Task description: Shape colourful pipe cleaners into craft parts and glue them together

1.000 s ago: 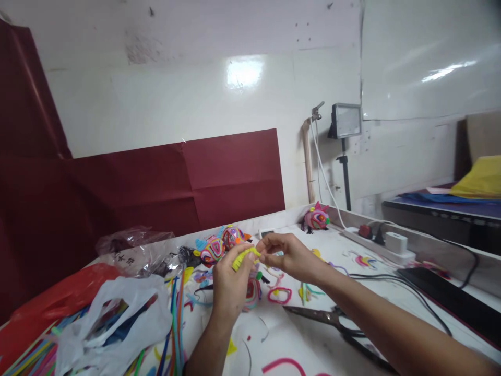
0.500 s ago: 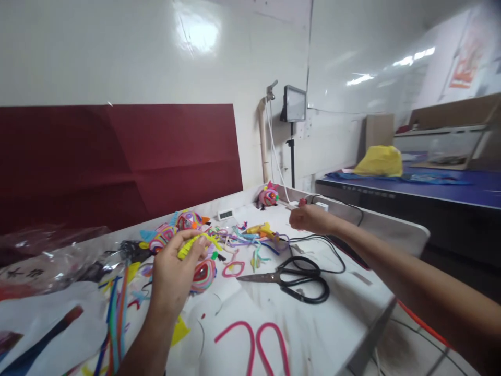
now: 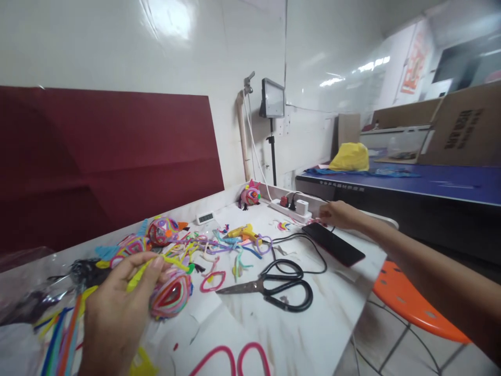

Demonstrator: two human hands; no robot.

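My left hand [image 3: 115, 303] pinches a bent yellow pipe cleaner [image 3: 177, 262] between thumb and fingers. Right below it lies a round ornament [image 3: 171, 293] wound in coloured strands. My right hand [image 3: 337, 215] is stretched far out, its fingers curled together by the right end of the white power strip [image 3: 290, 210]. Some pinkish strands show near those fingertips; whether they are gripped is unclear. A black phone [image 3: 332, 243] lies just in front of that hand. Black-handled scissors [image 3: 279, 286] rest with blades parted at the middle of the table.
A yellow glue gun [image 3: 243, 231] with a black cable lies among pipe cleaner scraps. A pink fish-like ornament [image 3: 250, 195] stands at the back corner, near a small white digital display [image 3: 205, 218]. An orange stool [image 3: 415, 303] stands beyond the table's right edge.
My right hand has moved rightward along the power strip, uncovering its plugs and the phone. My left hand still holds the yellow pipe cleaner. The view has turned right.
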